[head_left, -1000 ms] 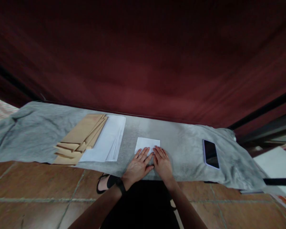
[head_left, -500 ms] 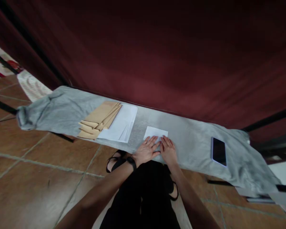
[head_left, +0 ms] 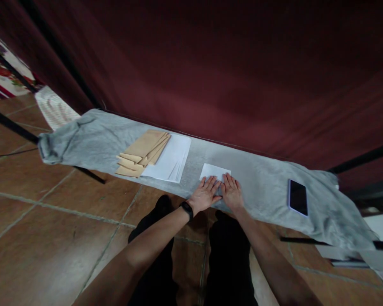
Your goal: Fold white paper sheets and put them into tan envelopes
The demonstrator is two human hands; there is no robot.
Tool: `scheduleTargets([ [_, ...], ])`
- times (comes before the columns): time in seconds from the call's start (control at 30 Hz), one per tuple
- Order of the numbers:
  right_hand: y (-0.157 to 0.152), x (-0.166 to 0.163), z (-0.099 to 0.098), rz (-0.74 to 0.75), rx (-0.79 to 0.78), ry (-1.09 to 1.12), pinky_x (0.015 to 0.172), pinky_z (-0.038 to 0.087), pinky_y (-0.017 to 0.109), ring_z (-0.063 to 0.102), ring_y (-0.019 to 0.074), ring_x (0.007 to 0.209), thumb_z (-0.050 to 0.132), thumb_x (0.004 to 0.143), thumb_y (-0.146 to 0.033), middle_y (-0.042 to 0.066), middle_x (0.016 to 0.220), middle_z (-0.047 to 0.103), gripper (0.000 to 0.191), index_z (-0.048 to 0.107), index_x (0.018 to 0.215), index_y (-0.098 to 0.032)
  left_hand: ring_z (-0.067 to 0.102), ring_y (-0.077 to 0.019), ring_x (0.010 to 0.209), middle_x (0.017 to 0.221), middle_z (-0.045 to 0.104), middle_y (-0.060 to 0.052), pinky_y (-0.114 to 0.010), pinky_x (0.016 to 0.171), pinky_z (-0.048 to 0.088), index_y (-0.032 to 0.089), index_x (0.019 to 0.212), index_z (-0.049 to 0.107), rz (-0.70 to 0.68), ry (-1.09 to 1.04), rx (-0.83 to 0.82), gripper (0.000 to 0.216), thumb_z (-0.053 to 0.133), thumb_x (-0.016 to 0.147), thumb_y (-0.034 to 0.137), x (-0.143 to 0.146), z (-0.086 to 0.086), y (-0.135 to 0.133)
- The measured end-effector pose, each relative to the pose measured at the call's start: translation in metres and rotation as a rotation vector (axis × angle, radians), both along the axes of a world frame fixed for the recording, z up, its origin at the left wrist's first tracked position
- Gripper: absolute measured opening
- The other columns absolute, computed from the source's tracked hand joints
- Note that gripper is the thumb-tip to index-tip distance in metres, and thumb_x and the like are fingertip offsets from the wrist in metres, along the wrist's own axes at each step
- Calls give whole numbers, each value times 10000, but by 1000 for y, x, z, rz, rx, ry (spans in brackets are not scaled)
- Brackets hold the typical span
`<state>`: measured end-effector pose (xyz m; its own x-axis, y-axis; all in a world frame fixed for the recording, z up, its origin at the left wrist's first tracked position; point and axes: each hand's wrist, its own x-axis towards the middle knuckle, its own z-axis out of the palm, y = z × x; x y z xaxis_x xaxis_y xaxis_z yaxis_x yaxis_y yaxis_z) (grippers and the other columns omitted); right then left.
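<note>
A small white sheet of paper (head_left: 215, 171), perhaps folded, lies on the grey cloth in front of me. Its near edge is covered by my hands. My left hand (head_left: 204, 194), with a dark band at the wrist, rests flat on the near left part of the paper, fingers stretched out. Beside it, my right hand (head_left: 231, 191) lies flat over the near right corner with its fingers extended. The two hands are close together at the thumbs.
Left of the paper, several brown envelopes (head_left: 143, 149) are stacked partly over white paper sheets (head_left: 178, 155). A phone (head_left: 298, 197) lies to the right. The grey cloth (head_left: 258, 178) covers a narrow bench, with a dark red curtain (head_left: 210, 85) behind.
The view has shifted, so the bench things appear a little further right and higher. My legs have moved apart, showing floor between them. Both hands stay flat on the paper.
</note>
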<state>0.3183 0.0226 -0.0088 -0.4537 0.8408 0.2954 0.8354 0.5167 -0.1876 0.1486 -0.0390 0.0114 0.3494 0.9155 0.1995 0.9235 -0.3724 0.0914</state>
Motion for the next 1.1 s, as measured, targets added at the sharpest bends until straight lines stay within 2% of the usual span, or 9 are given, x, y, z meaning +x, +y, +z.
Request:
scheduleTargets([
  [0.23,1,2,-8,-43,31,-20,1184,284,484,417,284,1440,297,1039,-310,131,1568,448,533,436,1522,-135,247,-300,1532,1621,321,-200,-490,1259,162,85,1529,389,-33,-27,23,734,362,1010,603,-12,-7,-3],
  [0.33,0,2,-9,-75,63,-53,1183,288,477,430,280,1430,299,1048,-325,126,1569,446,531,428,1528,-140,247,-296,1532,1617,325,-208,-463,1253,204,50,1530,378,90,-43,0,772,357,1003,614,-20,-10,-1],
  [0.47,-3,2,-10,-170,68,-94,1183,298,479,433,281,1426,274,1058,-317,129,1571,441,532,427,1526,-115,303,-308,1509,1601,350,-220,-481,1233,255,16,1526,372,287,-13,-44,709,320,1025,514,-35,-10,7],
  [0.6,-1,-3,-9,-256,55,-32,1183,305,525,405,299,1447,234,1059,-299,164,1564,440,544,436,1516,-84,348,-323,1487,1553,421,-241,-508,1225,271,-12,1502,400,343,-16,20,643,323,1018,405,-43,-5,14],
  [0.67,2,-13,-6,-239,50,53,1180,324,525,352,287,1483,220,1062,-304,185,1579,409,555,403,1529,-68,324,-300,1501,1578,397,-217,-500,1226,276,10,1530,356,312,-37,102,618,323,1011,343,-39,-3,19],
  [0.73,6,-27,-2,-122,13,134,1187,342,496,316,251,1506,218,1072,-346,160,1605,372,559,376,1548,-100,295,-263,1516,1610,360,-177,-468,1229,281,40,1552,322,215,-44,142,598,315,1004,277,-30,-2,25],
  [0.83,10,-45,4,-18,-91,188,1194,360,444,364,197,1483,182,1084,-392,107,1589,419,560,393,1546,-155,301,-234,1514,1613,369,-148,-455,1231,276,73,1559,322,101,-24,103,591,303,981,194,-16,-7,38],
  [0.93,11,-47,5,-4,-104,122,1218,317,455,371,213,1480,188,1086,-409,125,1565,450,577,420,1528,-121,295,-237,1517,1608,377,-154,-477,1239,247,83,1555,335,104,15,49,600,312,962,172,-11,-15,49],
  [1.1,14,-31,0,-36,-18,-32,1217,284,480,355,248,1488,249,1082,-388,136,1592,393,559,381,1546,-105,299,-250,1514,1602,382,-166,-456,1235,262,52,1525,384,189,31,34,570,300,989,226,-17,-20,55],
])
